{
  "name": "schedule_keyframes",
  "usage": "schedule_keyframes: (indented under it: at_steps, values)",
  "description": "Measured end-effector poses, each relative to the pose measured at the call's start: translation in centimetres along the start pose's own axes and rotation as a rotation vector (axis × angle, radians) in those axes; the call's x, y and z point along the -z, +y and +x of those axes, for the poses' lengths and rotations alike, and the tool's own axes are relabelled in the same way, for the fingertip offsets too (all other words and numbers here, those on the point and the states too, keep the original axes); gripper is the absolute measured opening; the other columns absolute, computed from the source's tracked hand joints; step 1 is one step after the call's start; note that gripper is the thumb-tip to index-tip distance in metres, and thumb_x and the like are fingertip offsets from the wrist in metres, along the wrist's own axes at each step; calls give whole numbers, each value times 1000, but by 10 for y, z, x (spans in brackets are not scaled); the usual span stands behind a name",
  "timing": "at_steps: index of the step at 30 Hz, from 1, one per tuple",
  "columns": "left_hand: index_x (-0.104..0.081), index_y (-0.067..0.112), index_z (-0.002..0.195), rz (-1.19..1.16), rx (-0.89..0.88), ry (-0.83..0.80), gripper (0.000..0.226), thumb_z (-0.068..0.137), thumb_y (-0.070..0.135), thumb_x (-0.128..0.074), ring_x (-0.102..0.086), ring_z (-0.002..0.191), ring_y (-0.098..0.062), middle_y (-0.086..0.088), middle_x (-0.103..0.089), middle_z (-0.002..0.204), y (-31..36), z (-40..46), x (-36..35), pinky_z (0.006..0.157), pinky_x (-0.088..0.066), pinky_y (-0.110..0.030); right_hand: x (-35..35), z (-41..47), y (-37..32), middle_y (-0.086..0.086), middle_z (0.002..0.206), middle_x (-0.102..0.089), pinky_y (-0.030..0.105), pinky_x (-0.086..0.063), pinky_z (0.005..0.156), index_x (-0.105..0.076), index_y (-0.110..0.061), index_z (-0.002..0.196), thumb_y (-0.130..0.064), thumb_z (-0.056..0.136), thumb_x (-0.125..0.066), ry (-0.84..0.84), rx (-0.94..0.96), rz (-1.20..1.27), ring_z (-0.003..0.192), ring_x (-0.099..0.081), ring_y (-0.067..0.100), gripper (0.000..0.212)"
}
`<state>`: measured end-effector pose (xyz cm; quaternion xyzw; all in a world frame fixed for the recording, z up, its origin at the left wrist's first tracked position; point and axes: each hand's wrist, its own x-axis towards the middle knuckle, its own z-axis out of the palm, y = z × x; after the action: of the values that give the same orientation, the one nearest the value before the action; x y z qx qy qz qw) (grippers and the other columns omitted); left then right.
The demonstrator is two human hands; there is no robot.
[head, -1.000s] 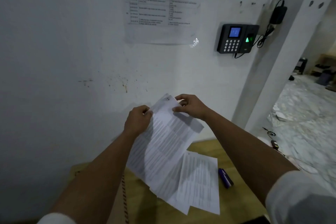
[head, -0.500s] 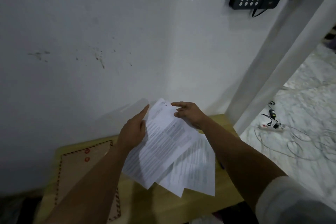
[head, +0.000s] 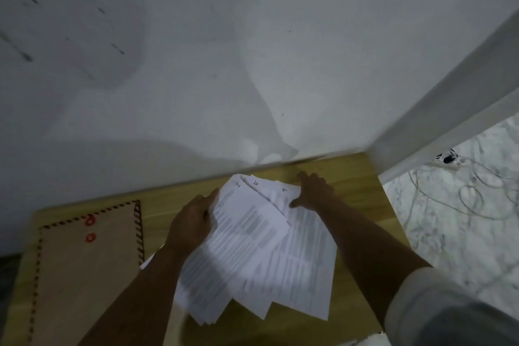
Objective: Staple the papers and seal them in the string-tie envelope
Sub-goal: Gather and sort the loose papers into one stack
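Both hands (head: 193, 222) on fanned papers (head: 252, 247).

We see the envelope (head: 84, 255) lying on the counter (head: 354, 174) at left, the papers (head: 261, 247) fanned to its right between our hands, and the wall (head: 252, 50) behind.

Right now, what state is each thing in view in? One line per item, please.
papers: loose, fanned out, not yet squared; no staple visible.
envelope: flat on the table, left of the papers, nothing in it yet as far as shown.
left hand: grips the papers' left edge.
right hand: fingers spread, touching the top right corner of the papers.
table: bears the envelope and the papers.
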<state>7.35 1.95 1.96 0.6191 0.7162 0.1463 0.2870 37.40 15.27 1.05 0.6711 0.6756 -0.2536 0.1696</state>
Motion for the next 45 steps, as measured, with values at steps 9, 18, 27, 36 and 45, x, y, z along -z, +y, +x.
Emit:
schedule_keyframes:
  at_steps: [9, 18, 27, 36, 45]
  values:
    - [-49, 24, 150, -49, 47, 44, 62, 94, -3, -46, -56, 77, -19, 1, -56, 89, -6, 6, 0, 69, -47, -31, -10, 20, 21, -5, 121, -62, 51, -34, 100, -41, -30, 129, -51, 60, -89, 8, 63, -1, 120, -55, 25, 86]
    - [-48, 27, 150, -56, -6, 74, 64, 94, -2, -44, -55, 77, -15, 5, -54, 87, 4, -7, 13, 71, -52, -34, -7, 2, 23, 6, 115, -70, 28, -47, 85, -66, -18, 119, -11, 85, -68, 128, 154, 304, 106, -65, 26, 35]
    - [-52, 24, 148, -147, -157, 188, 60, 95, -5, -48, -65, 99, -24, -4, -68, 107, 31, -55, 76, 84, -51, -33, 73, -87, 0, 2, 116, -73, 29, -48, 92, -74, -22, 117, -9, 89, -61, 362, 299, 404, 106, -66, 21, 33]
    - [-50, 35, 148, -54, -394, 360, 62, 94, 5, -44, -61, 85, -15, 5, -65, 97, 81, -126, 169, 80, -56, -38, 183, -225, -47, -4, 73, -67, 19, -41, 61, -76, -22, 104, -9, 90, -60, 677, 406, 540, 66, -59, 9, 25]
    - [-43, 34, 153, -120, -489, 602, 59, 101, 6, -48, -68, 102, -18, -3, -69, 132, 118, -175, 233, 91, -57, -37, 216, -330, -105, 5, 92, -74, 21, -49, 67, -75, -16, 93, -8, 91, -66, 468, 678, 821, 76, -64, 10, 13]
